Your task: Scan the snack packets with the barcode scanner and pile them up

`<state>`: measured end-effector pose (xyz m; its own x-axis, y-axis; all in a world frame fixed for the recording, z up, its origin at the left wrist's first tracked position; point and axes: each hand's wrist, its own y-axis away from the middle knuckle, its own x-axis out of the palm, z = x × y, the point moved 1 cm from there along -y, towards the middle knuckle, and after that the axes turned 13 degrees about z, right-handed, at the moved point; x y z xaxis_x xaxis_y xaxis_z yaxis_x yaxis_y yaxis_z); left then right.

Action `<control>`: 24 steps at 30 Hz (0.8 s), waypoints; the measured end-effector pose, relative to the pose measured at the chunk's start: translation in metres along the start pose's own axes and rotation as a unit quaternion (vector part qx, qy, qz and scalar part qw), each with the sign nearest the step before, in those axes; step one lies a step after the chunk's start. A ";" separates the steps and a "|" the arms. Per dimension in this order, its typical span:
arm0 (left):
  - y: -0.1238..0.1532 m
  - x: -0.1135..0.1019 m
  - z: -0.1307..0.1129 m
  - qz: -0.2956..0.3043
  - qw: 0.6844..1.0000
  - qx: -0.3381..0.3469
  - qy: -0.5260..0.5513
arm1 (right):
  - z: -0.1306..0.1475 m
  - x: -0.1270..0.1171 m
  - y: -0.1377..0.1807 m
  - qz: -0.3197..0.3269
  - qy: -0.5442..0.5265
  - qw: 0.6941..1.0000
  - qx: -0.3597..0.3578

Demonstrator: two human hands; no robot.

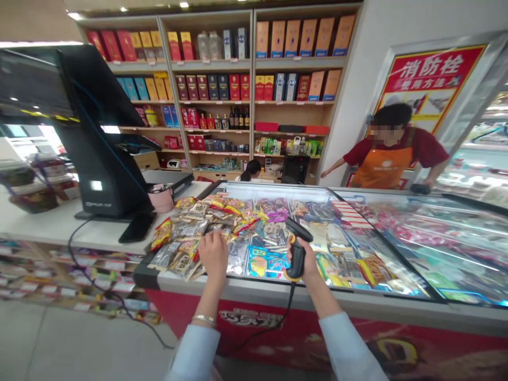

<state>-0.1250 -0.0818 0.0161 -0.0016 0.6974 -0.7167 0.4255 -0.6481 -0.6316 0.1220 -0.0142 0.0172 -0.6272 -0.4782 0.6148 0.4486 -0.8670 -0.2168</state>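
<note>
My right hand (305, 263) is wrapped round the grip of a black barcode scanner (297, 244), whose head points left and down over the freezer lid; its cable hangs down in front of the freezer. My left hand (213, 253) rests knuckles up on a heap of small snack packets (198, 225) spread over the glass lid of the chest freezer (278, 288). Its fingers are curled down among the packets, and I cannot make out what they pinch. A thin bracelet sits on my left wrist.
A black till screen (99, 137) stands on the white counter (51, 225) at left, with a pink cup (162, 198) beside it. A person in an orange apron (387, 159) stands behind the freezer. Another person's head (251, 170) shows before shelves of boxes and bottles (222, 90).
</note>
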 end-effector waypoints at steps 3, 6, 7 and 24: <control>0.006 0.000 0.010 0.001 0.999 -0.001 -0.032 | -0.022 0.014 -0.009 0.032 -0.007 0.998 0.048; 0.015 0.001 0.014 0.001 0.997 -0.022 -0.075 | -0.038 0.019 -0.012 0.045 -0.005 0.996 0.075; 0.017 0.001 0.014 0.003 0.996 -0.029 -0.084 | -0.041 0.020 -0.012 0.048 -0.006 0.996 0.079; 0.006 0.006 0.019 0.021 0.997 -0.027 -0.075 | -0.040 0.021 -0.002 0.052 0.005 0.996 0.075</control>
<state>-0.1399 -0.0877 0.0020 -0.1158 0.6137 -0.7810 0.4763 -0.6557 -0.5858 0.0825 -0.0283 -0.0001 -0.5787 -0.5657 0.5874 0.6004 -0.7830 -0.1625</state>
